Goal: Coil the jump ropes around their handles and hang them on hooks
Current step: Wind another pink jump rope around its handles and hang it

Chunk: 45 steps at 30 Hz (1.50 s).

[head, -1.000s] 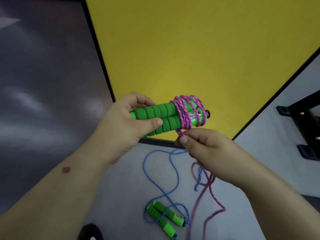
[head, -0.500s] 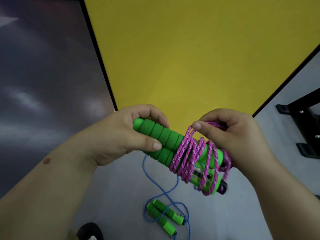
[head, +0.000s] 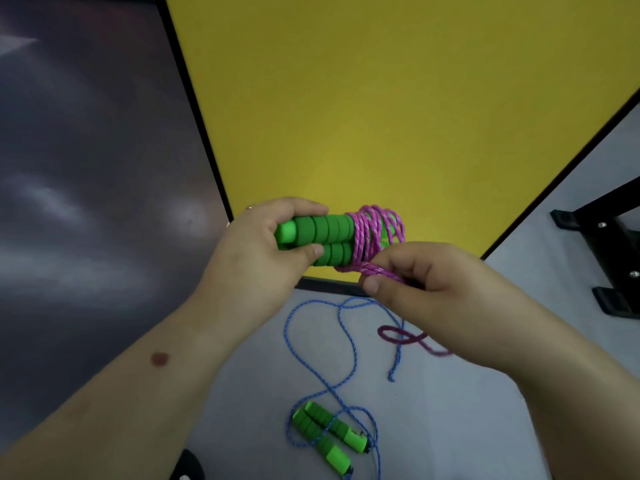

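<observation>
My left hand [head: 256,251] grips a pair of green foam handles [head: 323,239] held side by side, level, at chest height. A pink jump rope [head: 372,233] is wound in several turns round their right end. My right hand [head: 429,289] pinches the pink strand just below the coil; a loose pink loop [head: 405,337] dangles under that hand. On the grey floor below lies a second rope, blue [head: 349,344], uncoiled, with its two green handles [head: 329,433] side by side. No hook is in view.
A yellow wall panel [head: 381,98] with a black border stands straight ahead, a dark glossy panel [head: 86,168] to its left. A black metal rack foot [head: 609,251] stands on the floor at the right. A dark shoe tip [head: 188,467] shows at the bottom.
The handles have swung back from tilting down-right to level. My right hand has gone from above the coil to below it, drawing another pink turn round. The blue rope has not moved.
</observation>
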Motion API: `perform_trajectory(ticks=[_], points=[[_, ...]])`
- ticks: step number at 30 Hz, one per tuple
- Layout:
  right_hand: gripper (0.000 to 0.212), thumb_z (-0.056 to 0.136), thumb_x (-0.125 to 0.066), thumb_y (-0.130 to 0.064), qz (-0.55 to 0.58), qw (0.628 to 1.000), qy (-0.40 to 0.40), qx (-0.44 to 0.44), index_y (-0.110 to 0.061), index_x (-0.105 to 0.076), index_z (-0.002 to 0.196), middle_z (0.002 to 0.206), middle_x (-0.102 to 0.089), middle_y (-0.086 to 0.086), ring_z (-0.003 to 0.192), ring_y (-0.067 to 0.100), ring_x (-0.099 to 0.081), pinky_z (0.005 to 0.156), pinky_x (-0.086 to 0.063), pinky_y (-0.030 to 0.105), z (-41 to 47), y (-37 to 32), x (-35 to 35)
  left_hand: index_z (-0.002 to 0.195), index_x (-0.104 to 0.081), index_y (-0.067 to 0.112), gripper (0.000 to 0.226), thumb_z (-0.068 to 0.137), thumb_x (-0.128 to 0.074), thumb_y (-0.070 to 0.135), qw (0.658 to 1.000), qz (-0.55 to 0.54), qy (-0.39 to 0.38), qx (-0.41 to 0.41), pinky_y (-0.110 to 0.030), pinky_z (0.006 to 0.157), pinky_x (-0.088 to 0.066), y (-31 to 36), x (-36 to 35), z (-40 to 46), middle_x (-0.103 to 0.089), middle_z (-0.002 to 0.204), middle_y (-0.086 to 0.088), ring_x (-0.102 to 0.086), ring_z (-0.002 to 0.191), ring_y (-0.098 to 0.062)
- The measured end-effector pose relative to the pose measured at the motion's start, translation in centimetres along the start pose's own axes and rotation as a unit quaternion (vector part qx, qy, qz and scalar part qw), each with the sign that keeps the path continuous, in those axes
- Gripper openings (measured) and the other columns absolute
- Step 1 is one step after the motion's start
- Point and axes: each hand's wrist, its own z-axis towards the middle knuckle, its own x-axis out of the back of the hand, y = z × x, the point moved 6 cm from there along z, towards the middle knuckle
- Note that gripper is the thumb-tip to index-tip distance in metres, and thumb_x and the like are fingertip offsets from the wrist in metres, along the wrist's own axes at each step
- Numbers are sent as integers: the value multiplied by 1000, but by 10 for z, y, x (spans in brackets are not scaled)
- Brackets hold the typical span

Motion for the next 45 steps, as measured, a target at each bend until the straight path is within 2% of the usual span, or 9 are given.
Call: perform_trajectory(ticks=[5, 10, 16, 19, 23, 30, 35, 40, 45], points=[[12, 77, -82, -39, 39, 998, 50, 2, -28, -77, 77, 64, -70, -4, 57, 12, -63, 54, -51, 30, -4, -2, 20, 102, -68, 49, 42, 82, -84, 16, 988, 7, -153, 20, -32, 78, -56, -6, -10, 0, -68, 92, 22, -68, 86, -7], [22, 68, -81, -48, 38, 992, 120, 18, -27, -77, 74, 64, -68, -4, 54, 5, -60, 51, -48, 23, -5, 1, 31, 101, -79, 22, 33, 74, -78, 3, 896, -255, -339, 128, -36, 78, -62, -6, -22, -11, -75, 98, -10, -74, 93, -25], [30, 85, -73, -49, 163, 982, 74, -57, -21, -76, 94, 82, -71, 15, 86, 32, -71, 73, -57, 51, -1, 31, 21, 109, -76, 14, 44, 69, -93, 9, 779, -482, -374, 147, -39, 72, -64, -1, -16, -14, -76, 104, -13, -77, 90, -28], [14, 97, -62, -36, 71, 994, 52, -72, -28, -71, 104, 83, -69, 6, 82, 21, -69, 74, -55, 36, 3, 41, 9, 117, -74, 11, 55, 66, -94, 14, 746, -582, -292, 143, -36, 71, -65, 5, -12, -6, -77, 106, -13, -78, 89, -24], [18, 101, -49, -45, -27, 997, -46, -57, -34, -61, 93, 71, -61, -4, 64, 8, -64, 61, -52, 26, 3, 18, -26, 132, -57, 1, 62, 75, -80, 11, 769, -593, -93, 220, -33, 67, -64, -3, -18, 1, -75, 111, -17, -79, 87, -24], [15, 100, -52, -39, -64, 994, -76, -49, -32, -64, 94, 69, -57, -1, 51, 14, -56, 54, -57, 38, -2, -2, -17, 91, -66, 37, 29, 77, -89, 25, 990, -97, 44, 90, -31, 70, -61, -20, -3, -1, -72, 96, 12, -73, 83, -10], [11, 95, -64, -35, -25, 998, 49, 2, -37, -74, 89, 65, -66, -10, 60, 9, -62, 59, -53, 32, -3, -6, 13, 102, -69, 49, 43, 81, -84, 14, 997, 17, -68, 25, -10, 71, -44, -8, -14, -2, -69, 98, 23, -64, 88, 3], [7, 87, -75, -27, 140, 977, 163, -2, -26, -76, 81, 73, -71, 3, 69, 23, -67, 66, -58, 33, -1, 5, 23, 107, -61, 38, 42, 84, -75, 5, 969, -110, -218, 49, -51, 71, -53, -2, -36, -12, -71, 87, 7, -66, 81, -27], [12, 94, -65, -17, 329, 932, 150, -31, -12, -75, 90, 75, -71, 5, 74, 19, -72, 73, -61, 35, 4, 12, 15, 112, -76, 36, 45, 78, -65, 10, 942, -223, -240, 80, -46, 99, -54, 2, -45, -15, -75, 115, -2, -69, 113, -27]])
